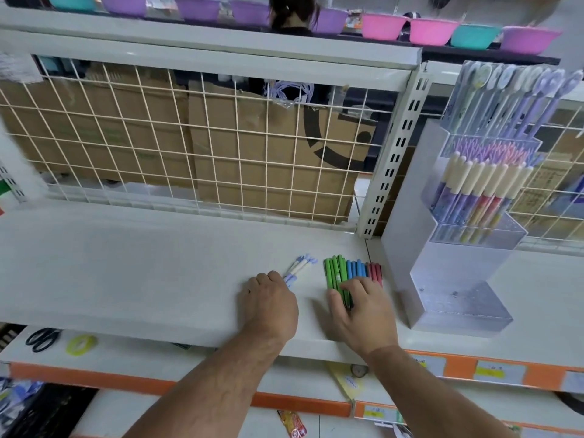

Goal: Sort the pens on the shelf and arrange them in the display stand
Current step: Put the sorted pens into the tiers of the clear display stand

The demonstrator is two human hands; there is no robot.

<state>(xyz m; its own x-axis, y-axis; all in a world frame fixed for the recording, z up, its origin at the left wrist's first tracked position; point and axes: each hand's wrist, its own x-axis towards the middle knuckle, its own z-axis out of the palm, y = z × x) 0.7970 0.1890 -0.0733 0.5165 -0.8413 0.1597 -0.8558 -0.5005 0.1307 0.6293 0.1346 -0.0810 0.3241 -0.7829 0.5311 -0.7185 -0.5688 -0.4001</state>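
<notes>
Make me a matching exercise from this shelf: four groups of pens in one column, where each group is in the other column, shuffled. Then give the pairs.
Column one:
1. green pens
2. red pens
3. white and blue pens
4. cream-capped pens

Column two:
a. standing in the display stand
b. gripped by the left hand
c. lying on the shelf, closest to the stand
d. under the fingers of the right hand

Pairs: 1-d, 2-c, 3-b, 4-a.
</notes>
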